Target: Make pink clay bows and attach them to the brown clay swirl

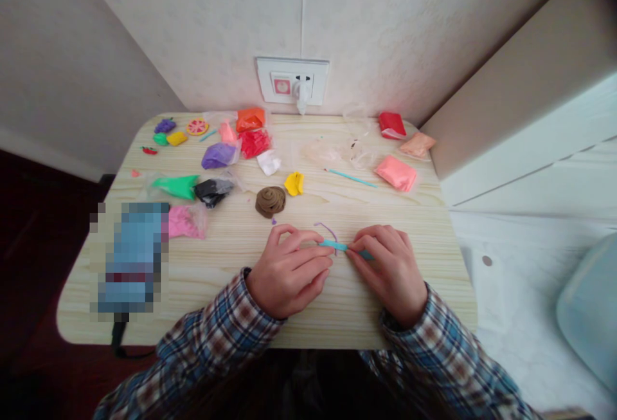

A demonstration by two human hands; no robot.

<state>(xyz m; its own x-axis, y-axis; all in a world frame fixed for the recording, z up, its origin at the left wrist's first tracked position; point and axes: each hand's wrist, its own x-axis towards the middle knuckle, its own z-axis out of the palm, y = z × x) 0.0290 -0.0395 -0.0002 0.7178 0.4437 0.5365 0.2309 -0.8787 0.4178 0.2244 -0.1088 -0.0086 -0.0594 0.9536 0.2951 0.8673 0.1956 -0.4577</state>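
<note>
One left hand (292, 270) and one right hand (387, 267) pinched a slim turquoise rod (335, 245), aligned left-to-right over a curved purple strand (330, 231).

White plug (302, 94) in 1 wall socket (294, 71)

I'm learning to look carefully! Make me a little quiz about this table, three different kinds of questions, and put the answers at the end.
1. True or false: the left hand and the right hand both hold the blue stick.
2. Which of these lies nearest the brown swirl?
A) the orange packet
B) the yellow lump
C) the plug
3. Fill in the colour: the thin strip by the held blue stick is ____.

Key: 1. True. 2. B. 3. Purple.
</note>
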